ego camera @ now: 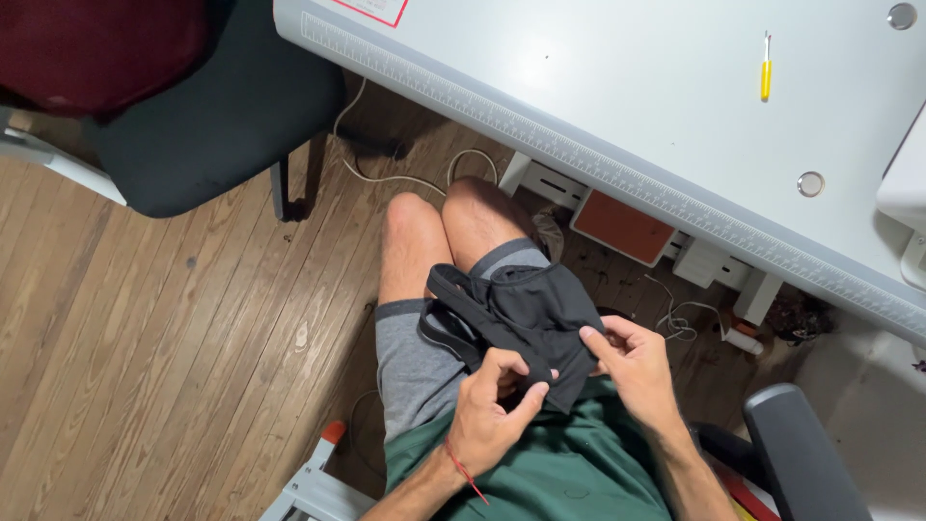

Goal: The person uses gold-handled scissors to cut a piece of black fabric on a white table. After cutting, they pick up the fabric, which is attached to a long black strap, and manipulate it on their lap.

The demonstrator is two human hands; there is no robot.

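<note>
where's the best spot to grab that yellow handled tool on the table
Grip the yellow handle, the thick lower part of the small tool lying flat on the grey table. Come straight down from above, pinching across its width: it lies lengthwise with bare table on both sides, and the thin pale tip looks too slim to hold.

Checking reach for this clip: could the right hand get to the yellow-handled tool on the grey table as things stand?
Probably yes: the right hand pinches the black garment, and nothing blocks the yellow-handled tool on the table.
</note>
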